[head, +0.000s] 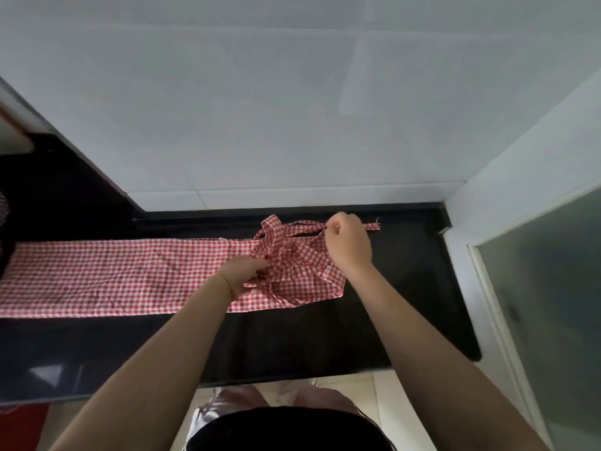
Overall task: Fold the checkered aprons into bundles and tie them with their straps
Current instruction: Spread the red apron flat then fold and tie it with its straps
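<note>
On the counter (325, 336), both hands grip apron (113, 275) straps (302, 227), seemingly tangled.

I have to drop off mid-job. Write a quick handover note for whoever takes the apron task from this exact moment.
Left hand: grips the bunched straps at the apron's right end.
Right hand: pinches one strap, drawn along the back edge of the black counter.
Apron: folded into a long strip lying flat across the counter, its left end running out of view.
Done: lengthwise fold.
Left: sort out the straps, fold the strip into a bundle, tie it. No finished bundle is in view.
</note>
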{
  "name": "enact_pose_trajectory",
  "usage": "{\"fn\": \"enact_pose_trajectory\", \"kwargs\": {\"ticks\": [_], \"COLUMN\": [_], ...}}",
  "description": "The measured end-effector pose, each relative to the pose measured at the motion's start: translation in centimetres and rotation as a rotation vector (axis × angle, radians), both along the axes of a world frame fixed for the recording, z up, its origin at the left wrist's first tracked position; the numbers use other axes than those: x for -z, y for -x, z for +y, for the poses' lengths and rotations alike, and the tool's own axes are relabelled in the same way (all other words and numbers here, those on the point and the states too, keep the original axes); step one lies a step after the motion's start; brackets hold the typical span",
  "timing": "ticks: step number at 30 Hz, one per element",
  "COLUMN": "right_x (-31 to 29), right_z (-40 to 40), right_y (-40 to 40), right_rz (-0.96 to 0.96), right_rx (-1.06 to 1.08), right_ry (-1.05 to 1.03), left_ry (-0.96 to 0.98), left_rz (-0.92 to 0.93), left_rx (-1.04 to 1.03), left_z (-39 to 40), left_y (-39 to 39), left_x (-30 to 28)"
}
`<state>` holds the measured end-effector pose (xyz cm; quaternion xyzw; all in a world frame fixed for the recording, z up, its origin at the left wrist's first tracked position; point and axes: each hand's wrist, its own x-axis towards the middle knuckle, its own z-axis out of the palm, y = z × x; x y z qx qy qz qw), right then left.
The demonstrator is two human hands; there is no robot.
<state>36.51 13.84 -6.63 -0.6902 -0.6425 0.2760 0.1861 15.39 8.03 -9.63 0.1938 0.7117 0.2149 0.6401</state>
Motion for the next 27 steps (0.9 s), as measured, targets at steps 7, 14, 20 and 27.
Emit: {"fn": "enact_pose_trajectory", "kwargs": {"ticks": [7,14,20,27], "right_x": [4.7,6.0,6.2,6.0], "right_z": [-0.2,-1.7,-1.4,0.1], "right_y": [-3.0,-2.1,-2.9,-3.4], "right_rz": [0.019,-0.184,0.068,0.114], "right_rx": [0.117,-0.146,0.106,-0.004], "right_ry": [0.476,0.383,0.418,0.234], "left_ry": [0.073,-0.107,-0.286,-0.656], "left_rz": [0.398,0.301,0.544,0.958], "left_rx": [0.794,0.177,0.083,0.695], "left_z": [-0.9,-0.1,1.2,0.3], "left_y": [1.7,0.2,-0.7,-1.1], "left_x": [-1.1,0.2,1.0,0.8]}}
